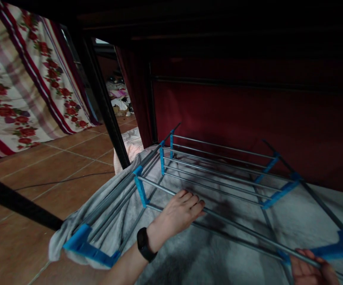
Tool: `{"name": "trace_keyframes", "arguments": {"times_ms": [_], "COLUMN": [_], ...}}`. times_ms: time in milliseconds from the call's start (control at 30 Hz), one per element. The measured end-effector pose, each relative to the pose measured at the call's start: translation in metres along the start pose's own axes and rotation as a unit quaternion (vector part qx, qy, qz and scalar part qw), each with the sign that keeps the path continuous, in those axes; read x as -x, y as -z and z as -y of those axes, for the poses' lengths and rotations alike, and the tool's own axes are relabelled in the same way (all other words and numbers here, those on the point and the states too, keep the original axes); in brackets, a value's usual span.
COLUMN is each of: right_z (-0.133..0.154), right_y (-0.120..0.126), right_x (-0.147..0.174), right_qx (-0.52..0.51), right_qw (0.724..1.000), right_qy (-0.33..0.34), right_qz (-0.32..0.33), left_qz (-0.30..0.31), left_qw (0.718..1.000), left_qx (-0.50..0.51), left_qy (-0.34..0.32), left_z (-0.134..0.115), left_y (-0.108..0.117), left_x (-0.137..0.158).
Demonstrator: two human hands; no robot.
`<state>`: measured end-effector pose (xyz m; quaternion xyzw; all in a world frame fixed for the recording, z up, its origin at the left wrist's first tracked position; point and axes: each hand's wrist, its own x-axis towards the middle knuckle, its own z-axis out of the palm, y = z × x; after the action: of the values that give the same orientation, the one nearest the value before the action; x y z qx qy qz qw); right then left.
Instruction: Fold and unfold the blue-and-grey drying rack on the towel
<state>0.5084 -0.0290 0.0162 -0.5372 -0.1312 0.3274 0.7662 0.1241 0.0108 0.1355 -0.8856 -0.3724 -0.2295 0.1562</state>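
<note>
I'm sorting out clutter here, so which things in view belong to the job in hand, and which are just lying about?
In the job:
metal rack with blue joints
left hand and right hand, both holding it

Just about:
grey blanket, under it
floral cloth, hanging
dark cable, on the floor
jumbled pile, behind

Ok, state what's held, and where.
The near upper metal rod of the rack: the left hand grips it left of its middle, the right hand toward its right end.
</note>
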Motion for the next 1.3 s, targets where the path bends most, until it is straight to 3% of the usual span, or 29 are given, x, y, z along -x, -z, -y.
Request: {"name": "trace_keyframes", "arguments": {"times_ms": [67,233,400,633,767,967,1100,1300], "right_z": [0.007,0.027,0.039,0.054,0.059,0.062,0.059,0.052], "right_y": [-0.008,-0.015,-0.034,-0.069,-0.071,-0.076,-0.080,-0.082], "right_x": [0.005,0.013,0.023,0.033,0.037,0.039,0.036,0.036], "right_qx": [-0.014,-0.042,-0.104,-0.210,-0.239,-0.260,-0.259,-0.229], "right_qw": [1.000,0.995,0.988,0.968,0.959,0.950,0.953,0.966], "right_qy": [0.003,-0.030,-0.034,-0.047,-0.042,-0.028,-0.027,-0.001], "right_qz": [-0.002,0.083,0.110,0.128,0.143,0.168,0.152,0.119], "left_qz": [0.003,0.017,0.021,-0.028,-0.040,-0.078,-0.085,-0.001], "left_qw": [1.000,0.998,0.994,0.989,0.985,0.980,0.982,0.977], "left_qx": [-0.002,-0.005,0.007,0.001,0.004,0.011,0.053,0.195], "left_qy": [-0.016,-0.054,-0.104,-0.145,-0.166,-0.182,-0.162,-0.082], "left_z": [-0.004,-0.015,-0.028,-0.031,-0.032,-0.048,-0.069,-0.115], "left_y": [-0.004,-0.006,-0.006,-0.028,-0.037,-0.033,-0.032,-0.039], "left_x": [-0.006,-0.023,-0.043,-0.067,-0.079,-0.098,-0.116,-0.161]}}
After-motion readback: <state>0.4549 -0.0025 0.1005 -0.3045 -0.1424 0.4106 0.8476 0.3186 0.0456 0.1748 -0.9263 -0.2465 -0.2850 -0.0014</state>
